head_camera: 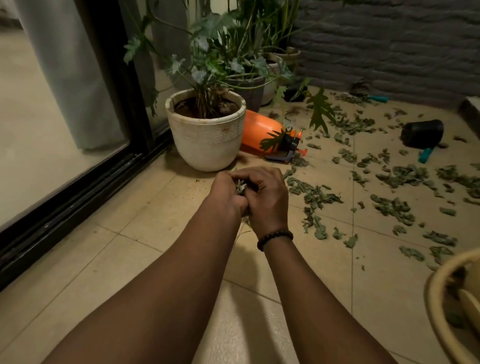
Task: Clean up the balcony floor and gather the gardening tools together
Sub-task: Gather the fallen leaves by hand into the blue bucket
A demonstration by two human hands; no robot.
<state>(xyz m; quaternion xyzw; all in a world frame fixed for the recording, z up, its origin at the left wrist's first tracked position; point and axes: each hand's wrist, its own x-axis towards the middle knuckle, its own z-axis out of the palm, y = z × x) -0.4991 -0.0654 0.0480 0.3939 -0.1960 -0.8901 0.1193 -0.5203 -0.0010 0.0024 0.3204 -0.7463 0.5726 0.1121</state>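
Dry green leaves [395, 175] lie scattered over the beige tiled floor [142, 260], thickest toward the right. A small clump of leaves [240, 186] sits pinched between both hands. An orange spray bottle [262, 133] lies on its side beside the white pot. Two teal-handled tools [424, 155] [378, 98] lie farther back.

Both hands meet low over the tiled floor [119, 261], the left hand [227, 191] and right hand [267, 200] curled together around a small clump of leaves [240, 186]. Just beyond them stands a white pot [206, 139]. An orange sprayer [260, 132] (lying on its side) rests beyond the right hand, and scattered leaves [393, 206] spread out to the right.
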